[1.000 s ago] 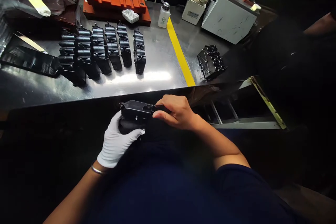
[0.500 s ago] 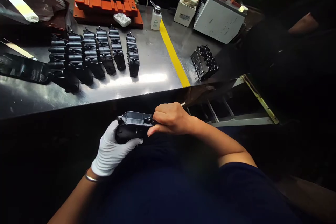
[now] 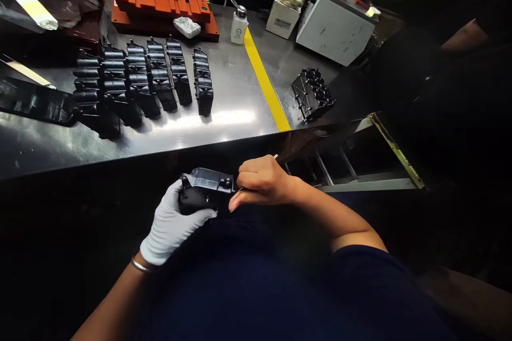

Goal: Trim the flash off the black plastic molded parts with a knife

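Observation:
My left hand [image 3: 170, 224], in a white glove, grips a black moulded plastic part [image 3: 200, 200] below the bench edge. Fingers and thumb wrap around its left end and lower side. Bare and curled, my right hand [image 3: 262, 181] is closed around a thin tool [image 3: 276, 156] whose pale end sticks out above the knuckles. A slim tip shows by the thumb, close to the part's right end; whether it touches cannot be made out. Most of the tool is hidden in the fist.
Several similar black parts [image 3: 138, 77] stand in a row on the metal bench [image 3: 236, 90]. Another black part [image 3: 312, 93] lies right of the yellow tape [image 3: 264, 80]. Behind are an orange fixture [image 3: 160, 5], a white pump bottle [image 3: 239, 26] and a grey box [image 3: 336, 18].
My right hand has shifted slightly right, away from the part, and the tool tip shows more. The part in my left hand has tilted a little.

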Demonstrator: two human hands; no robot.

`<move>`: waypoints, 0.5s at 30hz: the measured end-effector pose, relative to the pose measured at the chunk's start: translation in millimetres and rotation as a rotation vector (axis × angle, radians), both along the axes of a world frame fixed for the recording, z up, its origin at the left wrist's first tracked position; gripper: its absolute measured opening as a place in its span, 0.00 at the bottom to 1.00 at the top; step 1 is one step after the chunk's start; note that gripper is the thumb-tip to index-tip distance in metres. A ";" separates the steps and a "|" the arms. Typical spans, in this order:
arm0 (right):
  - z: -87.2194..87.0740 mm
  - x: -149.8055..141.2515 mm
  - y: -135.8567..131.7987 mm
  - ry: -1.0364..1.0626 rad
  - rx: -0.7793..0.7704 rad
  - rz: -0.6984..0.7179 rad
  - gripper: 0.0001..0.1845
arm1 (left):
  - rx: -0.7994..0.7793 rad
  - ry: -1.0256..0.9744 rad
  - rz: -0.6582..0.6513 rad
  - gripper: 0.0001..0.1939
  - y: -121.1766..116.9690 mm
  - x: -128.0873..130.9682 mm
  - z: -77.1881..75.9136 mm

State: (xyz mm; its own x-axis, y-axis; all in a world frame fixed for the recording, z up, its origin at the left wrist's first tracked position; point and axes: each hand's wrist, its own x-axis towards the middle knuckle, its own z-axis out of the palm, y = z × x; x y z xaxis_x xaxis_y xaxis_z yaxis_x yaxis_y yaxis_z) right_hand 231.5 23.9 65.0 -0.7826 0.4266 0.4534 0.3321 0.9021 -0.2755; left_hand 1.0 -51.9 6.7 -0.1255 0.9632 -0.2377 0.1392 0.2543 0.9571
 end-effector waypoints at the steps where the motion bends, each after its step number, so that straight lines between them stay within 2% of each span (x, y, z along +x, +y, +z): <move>1: 0.7 0.7 -0.5 0.018 -0.053 -0.020 0.27 | 0.002 -0.035 0.038 0.38 -0.6 -0.4 1.1; 4: 1.2 2.1 -2.9 0.067 -0.131 -0.127 0.24 | 0.121 -0.079 0.062 0.27 -2.3 -4.2 5.1; 8: -1.1 2.3 -7.4 0.088 -0.125 -0.187 0.23 | 0.274 0.048 -0.034 0.18 -4.7 -10.8 9.8; 12: -2.2 2.8 -10.5 0.064 -0.131 -0.174 0.25 | 0.380 0.117 -0.064 0.16 -7.0 -16.5 10.2; 15: -5.5 3.4 -9.4 0.015 -0.132 -0.182 0.26 | 0.457 0.174 -0.142 0.18 -6.9 -20.9 8.7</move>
